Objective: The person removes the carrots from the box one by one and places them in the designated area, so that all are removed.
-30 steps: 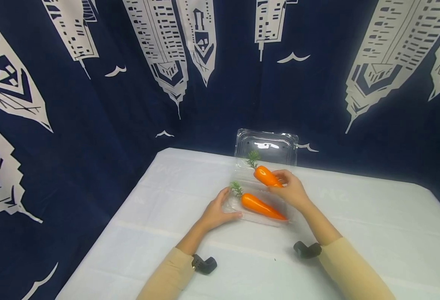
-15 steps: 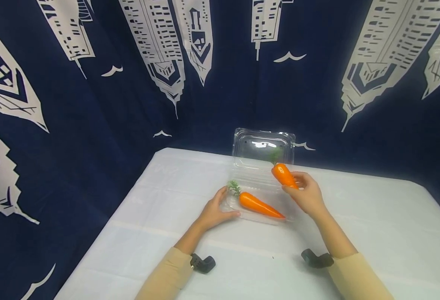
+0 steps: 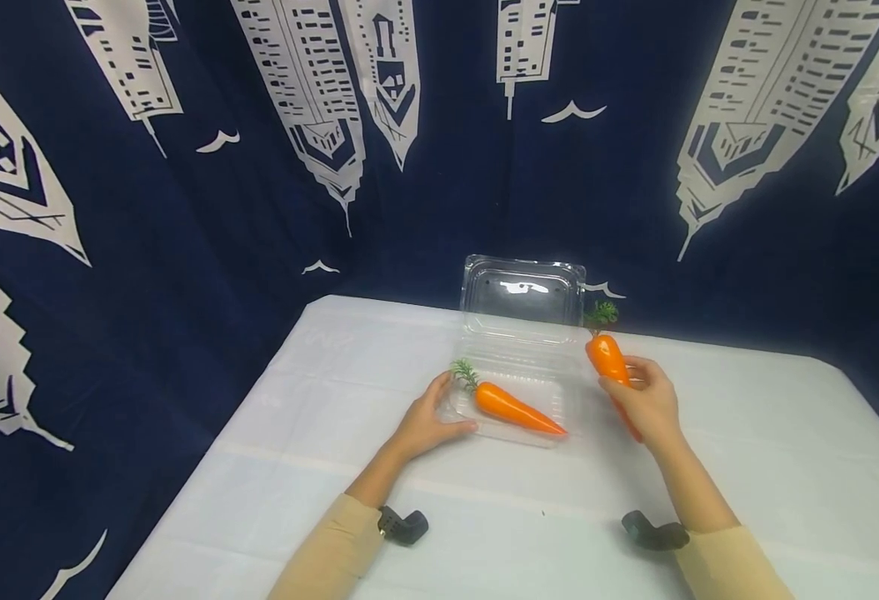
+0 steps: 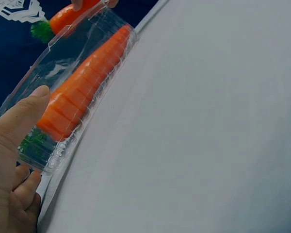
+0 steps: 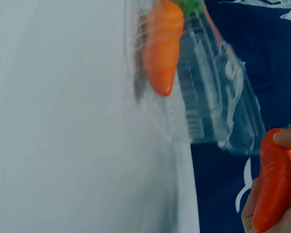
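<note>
A clear plastic clamshell container lies on the table with its lid raised at the back. One orange carrot with a green leafy top rests inside, slanting down to the right. My left hand holds the container's left end, the thumb over the near rim in the left wrist view. Off the container's right side, my right hand grips a second carrot around its middle. Its leafy top points up and away, and its tip shows below the fingers. The right wrist view shows this carrot lying across the palm.
A white cloth covers the table, whose far edge runs just behind the container. Beyond it hangs a dark blue curtain printed with white buildings. Both wrists carry a dark camera mount, such as the left mount.
My right hand has lifted the second carrot from above the container and carried it right, past the container's side. My left hand stays at the container's left end, and the other carrot lies still.
</note>
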`<move>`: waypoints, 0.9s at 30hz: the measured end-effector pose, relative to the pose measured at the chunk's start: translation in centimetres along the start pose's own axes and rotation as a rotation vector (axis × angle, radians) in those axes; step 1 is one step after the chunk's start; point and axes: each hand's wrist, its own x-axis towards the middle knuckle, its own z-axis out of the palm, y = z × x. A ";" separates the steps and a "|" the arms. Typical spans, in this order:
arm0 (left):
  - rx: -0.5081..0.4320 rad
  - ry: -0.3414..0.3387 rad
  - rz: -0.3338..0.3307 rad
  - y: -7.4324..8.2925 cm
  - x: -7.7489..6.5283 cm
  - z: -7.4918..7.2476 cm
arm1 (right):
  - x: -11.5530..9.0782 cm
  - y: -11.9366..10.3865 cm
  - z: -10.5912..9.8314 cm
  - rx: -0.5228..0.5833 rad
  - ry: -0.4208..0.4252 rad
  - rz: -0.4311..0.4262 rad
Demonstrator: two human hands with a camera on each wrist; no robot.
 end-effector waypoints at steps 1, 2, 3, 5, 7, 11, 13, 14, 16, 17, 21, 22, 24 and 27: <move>0.001 0.003 0.003 0.0 0.0 0.0 | 0.0 0.3 -0.1 -0.004 0.006 0.003; 0.001 0.006 0.006 -0.1 0.1 0.0 | 0.1 0.5 -0.3 -0.006 0.009 0.007; 0.002 0.008 0.007 -0.1 0.1 0.0 | 0.1 0.7 -0.4 -0.007 0.011 0.013; 0.003 0.009 0.008 -0.2 0.2 0.0 | 0.1 1.2 -0.6 -0.015 0.013 0.028; 0.005 0.008 0.011 -0.2 0.2 0.0 | 0.1 1.7 -0.8 -0.017 0.015 0.040; 0.002 0.007 0.010 -0.2 0.2 0.0 | 0.1 2.7 -1.1 -0.023 0.017 0.074; 0.002 0.007 0.012 -0.2 0.2 0.0 | 0.1 3.1 -1.2 -0.031 0.017 0.090; 0.003 0.008 0.012 -0.2 0.2 0.0 | 0.0 3.3 -1.3 -0.039 0.015 0.101; 0.006 0.007 0.010 -0.1 0.1 0.0 | 0.0 3.7 -1.4 -0.053 0.012 0.118; 0.006 0.007 0.009 -0.1 0.1 0.0 | 0.0 3.9 -1.4 -0.063 0.009 0.124; 0.004 0.006 0.008 -0.1 0.1 0.0 | -0.2 4.6 -1.6 -0.088 -0.002 0.143; 0.002 0.005 0.008 -0.1 0.1 0.0 | -0.2 4.7 -1.7 -0.093 -0.005 0.143; -0.002 0.005 0.011 -0.1 0.1 0.0 | -0.2 5.0 -1.7 -0.098 -0.009 0.149; -0.006 0.005 0.014 -0.1 0.1 0.0 | -0.2 5.3 -1.7 -0.111 -0.011 0.156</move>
